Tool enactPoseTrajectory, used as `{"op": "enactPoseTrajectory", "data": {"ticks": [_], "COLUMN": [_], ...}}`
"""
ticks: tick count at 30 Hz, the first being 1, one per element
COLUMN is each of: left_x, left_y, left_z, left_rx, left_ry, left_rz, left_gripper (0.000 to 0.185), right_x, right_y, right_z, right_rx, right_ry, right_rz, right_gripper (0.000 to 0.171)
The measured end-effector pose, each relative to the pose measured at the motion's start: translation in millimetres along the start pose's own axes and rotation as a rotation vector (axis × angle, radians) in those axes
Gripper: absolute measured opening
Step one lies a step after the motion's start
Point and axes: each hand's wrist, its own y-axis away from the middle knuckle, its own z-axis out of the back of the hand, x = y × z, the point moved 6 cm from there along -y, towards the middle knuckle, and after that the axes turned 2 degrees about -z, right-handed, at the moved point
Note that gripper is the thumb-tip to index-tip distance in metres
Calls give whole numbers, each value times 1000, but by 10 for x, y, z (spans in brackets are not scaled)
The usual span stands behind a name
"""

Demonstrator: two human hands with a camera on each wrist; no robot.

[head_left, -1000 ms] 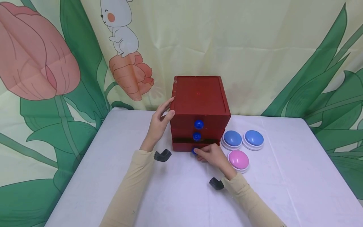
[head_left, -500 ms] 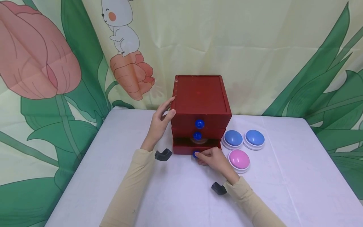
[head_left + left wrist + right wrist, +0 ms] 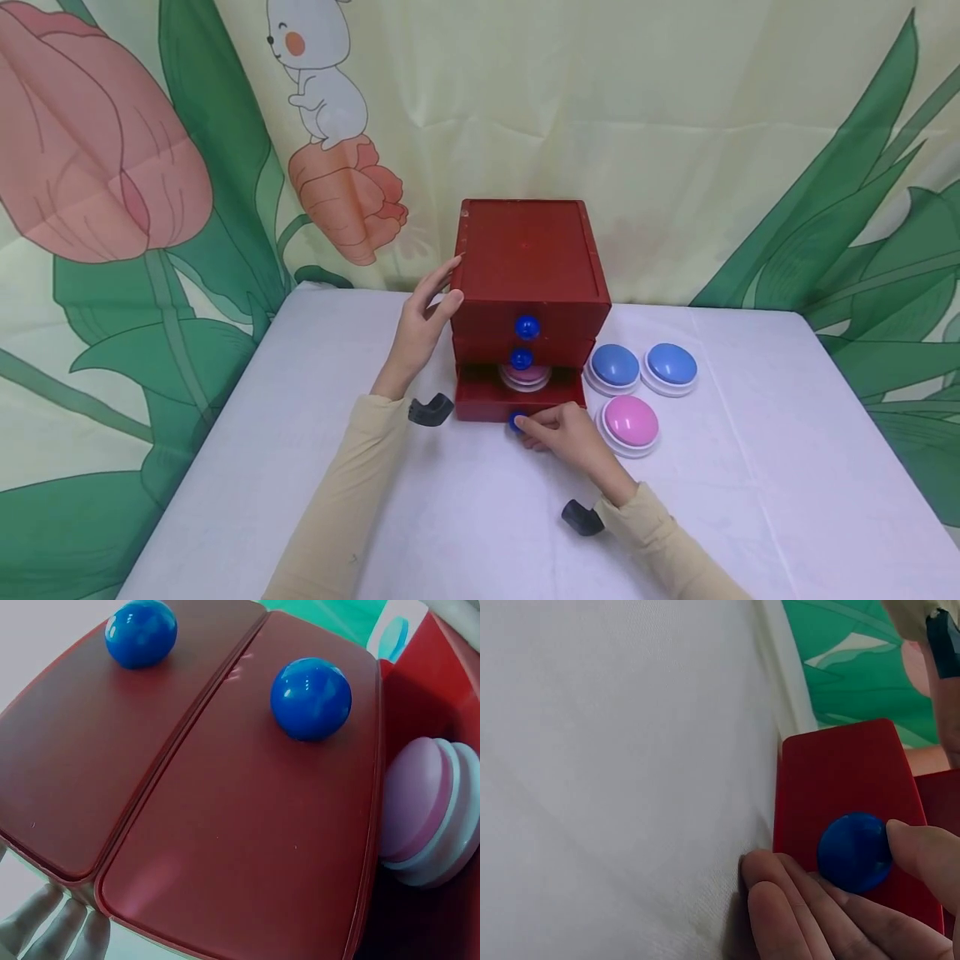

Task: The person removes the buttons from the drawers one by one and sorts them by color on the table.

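Observation:
A dark red three-drawer box [image 3: 528,250] stands on the table, a round blue knob on each drawer. Its bottom drawer [image 3: 480,408] is pulled partway out. Inside that drawer sits a pink push button [image 3: 416,802] with a white base, partly under the middle drawer in the head view. My right hand [image 3: 562,433] pinches the bottom drawer's blue knob [image 3: 853,851] between thumb and fingers. My left hand [image 3: 420,329] rests against the box's left side with fingers straight; only its fingertips [image 3: 90,934] show in the left wrist view.
Right of the box, two blue push buttons [image 3: 616,367] stand side by side on the white-covered table [image 3: 712,500]. A pink push button [image 3: 632,421] lies in front of them, close to my right hand. A printed curtain [image 3: 637,150] hangs behind.
My right hand has drawn the bottom drawer toward me by its knob, and the pink button inside has come into view. My left hand has stayed against the box.

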Motion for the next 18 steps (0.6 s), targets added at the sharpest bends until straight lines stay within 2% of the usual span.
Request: {"op": "enactPoseTrajectory", "data": {"ticks": [18], "left_x": [-1], "left_y": [9], "left_z": [6], "left_rx": [3], "left_ry": [-17], "left_rz": [14], "left_gripper": [51], "right_x": [17], "right_y": [159], "right_z": [-52], "right_rx": [-20], "right_ry": [29], "right_rz": [15], "right_gripper": [30]}}
